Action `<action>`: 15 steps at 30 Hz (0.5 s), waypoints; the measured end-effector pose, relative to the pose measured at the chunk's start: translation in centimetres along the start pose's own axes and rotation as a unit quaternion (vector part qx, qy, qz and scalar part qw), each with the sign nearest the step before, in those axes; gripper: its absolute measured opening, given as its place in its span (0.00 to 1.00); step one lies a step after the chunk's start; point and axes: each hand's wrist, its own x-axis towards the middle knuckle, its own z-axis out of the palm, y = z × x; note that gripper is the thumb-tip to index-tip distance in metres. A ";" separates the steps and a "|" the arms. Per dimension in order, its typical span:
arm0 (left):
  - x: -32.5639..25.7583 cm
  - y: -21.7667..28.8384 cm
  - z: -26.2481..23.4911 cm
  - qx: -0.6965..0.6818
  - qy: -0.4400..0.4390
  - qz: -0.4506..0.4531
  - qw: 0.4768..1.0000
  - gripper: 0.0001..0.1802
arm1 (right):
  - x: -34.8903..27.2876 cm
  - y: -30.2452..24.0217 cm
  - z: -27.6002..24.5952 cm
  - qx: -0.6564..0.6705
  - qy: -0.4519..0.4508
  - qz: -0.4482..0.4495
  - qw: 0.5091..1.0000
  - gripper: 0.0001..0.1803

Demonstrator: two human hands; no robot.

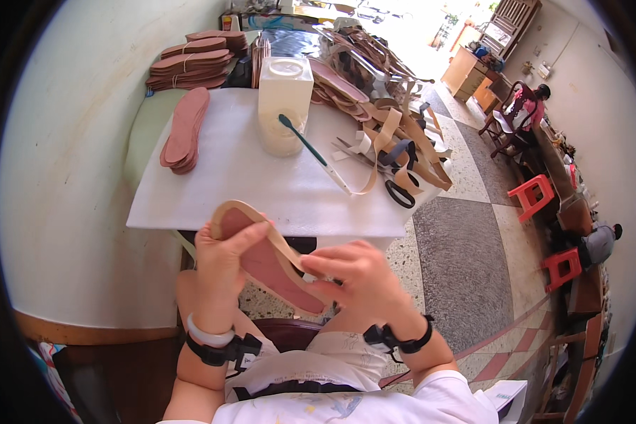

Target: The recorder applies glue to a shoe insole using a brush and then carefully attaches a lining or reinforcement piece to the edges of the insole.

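Observation:
Above my lap, at the near edge of the white table (212,205), I hold a reddish-brown insole (270,267) tilted. A beige strip (287,249) runs along its rim. My left hand (222,258) is closed round the toe end, thumb on top of the sole. The fingers of my right hand (360,275) are pinched on the strip at the insole's right edge; their tips partly hide the contact. Beyond, a toothbrush (311,150) leans against a translucent plastic container (285,99). Scissors (401,194) with black handles lie to the right, partly under loose strips (392,131).
A small stack of insoles (186,127) lies on the table's left side. Tied bundles of insoles (191,65) and more insoles (339,81) are piled at the back. To the right stand red stools (532,198), with two other people farther off. A wall (85,184) is close on my left.

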 end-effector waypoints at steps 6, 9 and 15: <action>0.3 0.8 -0.4 0.007 -0.008 -0.010 1.000 0.09 | -1.2 9.2 -6.2 -0.121 0.104 0.335 0.929 0.07; -0.1 1.2 -0.3 0.003 -0.032 -0.010 0.999 0.10 | -1.9 12.5 -6.5 -0.182 0.107 0.278 0.937 0.09; 0.0 1.3 -1.6 0.023 -0.018 -0.031 0.999 0.11 | -0.5 14.4 -7.9 -0.169 0.009 0.283 0.944 0.25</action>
